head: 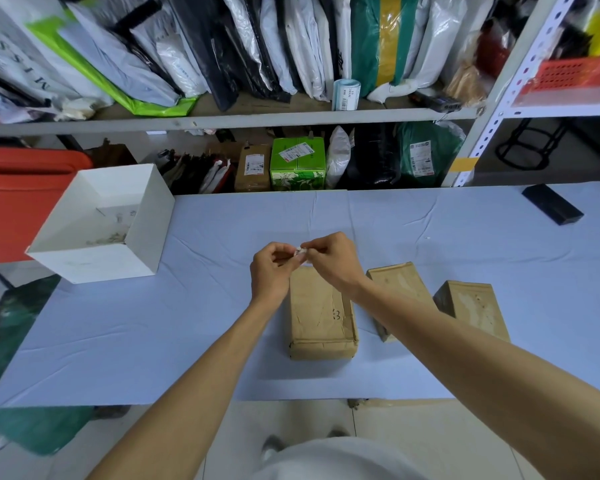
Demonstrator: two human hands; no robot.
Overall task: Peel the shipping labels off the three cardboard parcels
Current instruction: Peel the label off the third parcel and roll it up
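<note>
Three brown cardboard parcels lie on the pale blue table: the nearest parcel (321, 317) in the middle, a second parcel (400, 282) to its right, and a third parcel (471, 306) further right. Their tops show bare patches of torn paper. Above the far end of the nearest parcel, my left hand (272, 268) and my right hand (329, 259) meet. Both pinch a small crumpled white label scrap (299, 251) between their fingertips.
An open white box (66, 261) holding paper scraps stands at the table's left. A black flat object (552, 204) lies at the far right. Shelves packed with mail bags and parcels rise behind the table. A red bin (11, 188) sits at the left.
</note>
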